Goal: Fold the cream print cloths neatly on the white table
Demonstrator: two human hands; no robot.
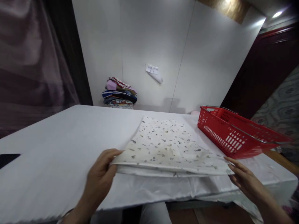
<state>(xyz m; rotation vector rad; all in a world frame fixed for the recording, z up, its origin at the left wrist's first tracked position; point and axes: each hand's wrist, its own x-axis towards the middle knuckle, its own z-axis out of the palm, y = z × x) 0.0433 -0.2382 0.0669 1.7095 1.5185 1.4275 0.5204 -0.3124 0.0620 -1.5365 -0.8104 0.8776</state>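
A folded white cloth with small grey printed marks (165, 144) lies on the white-covered table (58, 149). My left hand (101, 174) pinches the cloth's near left corner, thumb on top and fingers beneath, lifting that edge slightly. My right hand (245, 179) is at the near right corner, fingers stretched along the edge and under the fold, touching it.
A red plastic basket (235, 133) with metal handles stands at the table's right side, just beyond the cloth. A stack of folded clothes (119, 93) sits by the white wall at the back. A dark flat object (7, 158) lies at the left edge.
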